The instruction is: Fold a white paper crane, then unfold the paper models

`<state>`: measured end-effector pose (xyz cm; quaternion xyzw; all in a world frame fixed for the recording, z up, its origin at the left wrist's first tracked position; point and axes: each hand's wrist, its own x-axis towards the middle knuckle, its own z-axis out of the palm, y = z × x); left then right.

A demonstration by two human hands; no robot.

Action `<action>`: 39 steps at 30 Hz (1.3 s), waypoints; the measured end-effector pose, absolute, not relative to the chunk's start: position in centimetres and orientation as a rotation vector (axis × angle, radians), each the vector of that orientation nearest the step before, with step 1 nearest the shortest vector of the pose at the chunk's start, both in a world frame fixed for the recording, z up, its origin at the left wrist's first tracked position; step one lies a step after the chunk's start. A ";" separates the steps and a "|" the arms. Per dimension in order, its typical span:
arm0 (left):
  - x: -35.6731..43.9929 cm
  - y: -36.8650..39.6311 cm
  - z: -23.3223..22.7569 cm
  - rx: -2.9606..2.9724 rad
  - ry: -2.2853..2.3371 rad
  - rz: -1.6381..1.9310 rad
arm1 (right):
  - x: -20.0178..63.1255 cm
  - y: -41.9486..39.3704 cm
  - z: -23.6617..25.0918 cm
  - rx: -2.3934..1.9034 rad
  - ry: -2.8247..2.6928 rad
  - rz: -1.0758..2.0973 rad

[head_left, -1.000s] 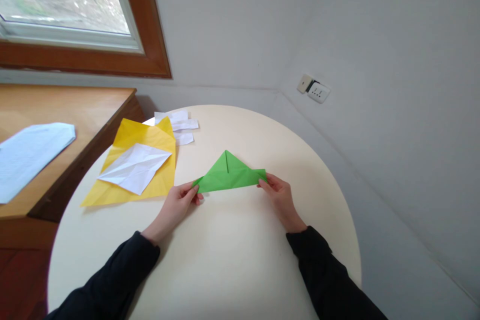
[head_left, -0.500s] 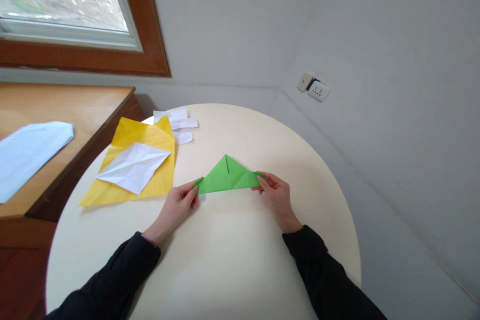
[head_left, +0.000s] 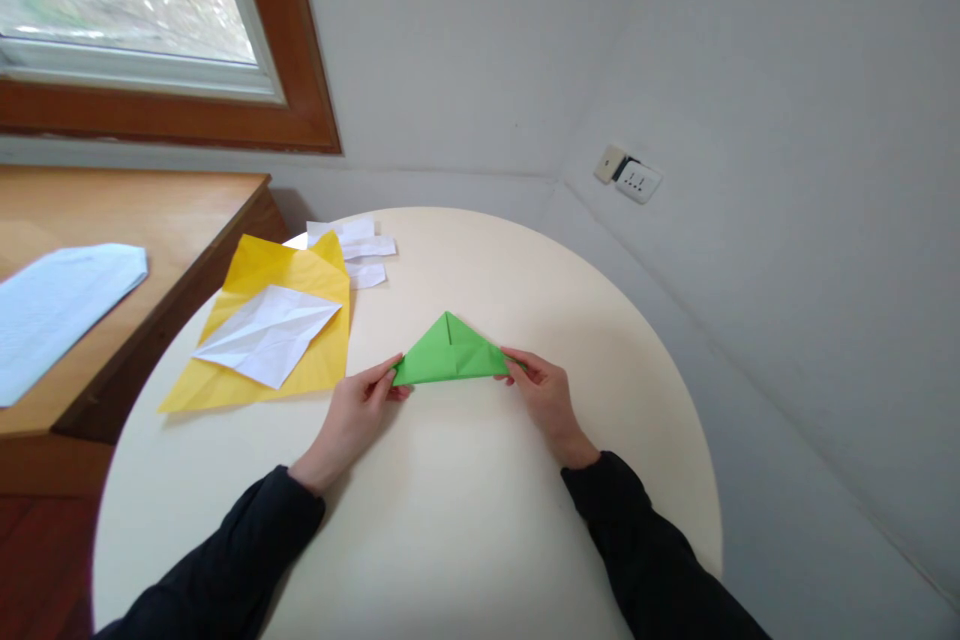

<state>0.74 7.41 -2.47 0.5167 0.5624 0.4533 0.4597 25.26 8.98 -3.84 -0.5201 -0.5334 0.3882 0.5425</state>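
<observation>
A green paper (head_left: 448, 357) folded into a flat triangle lies near the middle of a round cream table (head_left: 465, 520), its point facing away from me. My left hand (head_left: 358, 413) pinches its left corner between thumb and forefinger. At the right corner, my right hand (head_left: 541, 398) presses the fold with its fingertips. Both arms wear dark sleeves.
A yellow sheet (head_left: 315, 360) with a creased white sheet (head_left: 266, 332) on it lies left of the green paper. White paper strips (head_left: 365, 248) lie at the table's far edge. A wooden desk (head_left: 120, 220) with a printed page (head_left: 52, 305) stands at left; a wall socket (head_left: 628, 178) sits at right.
The green paper's right end flap has been folded in, so the shape went from a hat with side tabs to a plain triangle. My right hand moved left with it.
</observation>
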 end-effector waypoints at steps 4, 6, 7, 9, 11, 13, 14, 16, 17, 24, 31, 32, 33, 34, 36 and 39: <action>0.8 7.5 -2.8 1.288 1.399 1.103 | 25.0 8.9 -4.2 -1.238 -1.289 0.965; 0.9 7.5 -2.7 1.261 1.395 1.096 | 25.0 8.9 -4.4 -1.250 -1.292 0.980; 0.9 7.5 -2.6 1.256 1.395 1.088 | 24.9 8.9 -4.5 -1.258 -1.298 0.985; 1.0 7.4 -2.3 1.282 1.405 1.062 | 24.9 8.8 -4.6 -1.261 -1.321 0.989; 1.1 7.3 -2.0 1.340 1.423 1.038 | 25.0 8.7 -4.6 -1.236 -1.349 0.985; 1.1 7.2 -1.8 1.377 1.442 1.031 | 25.1 8.7 -4.6 -1.210 -1.377 0.959; 1.1 7.2 -1.8 1.385 1.450 1.032 | 25.1 8.7 -4.6 -1.212 -1.395 0.934; 1.2 7.2 -1.9 1.385 1.461 1.040 | 25.1 8.7 -4.6 -1.239 -1.435 0.866; 1.2 7.2 -2.0 1.384 1.465 1.048 | 25.1 8.7 -4.6 -1.255 -1.452 0.832; 2.2 7.0 -1.9 1.422 1.485 1.084 | 23.7 8.5 -3.6 -1.268 -1.508 0.581; 3.2 6.5 -1.9 1.484 1.411 1.083 | 21.0 7.9 -3.2 -1.147 -1.402 0.525; 3.3 6.4 -1.9 1.467 1.400 1.089 | 20.6 7.8 -3.2 -1.126 -1.414 0.515; 3.4 6.5 -2.0 1.439 1.377 1.101 | 20.3 7.7 -3.3 -1.111 -1.437 0.498; 3.5 6.5 -2.1 1.400 1.345 1.115 | 19.9 7.6 -3.3 -1.098 -1.470 0.474; 3.7 6.5 -2.3 1.283 1.262 1.145 | 19.4 7.5 -3.5 -1.073 -1.556 0.421; 4.1 6.5 -2.6 1.041 1.132 1.166 | 18.7 7.3 -3.6 -1.037 -1.704 0.356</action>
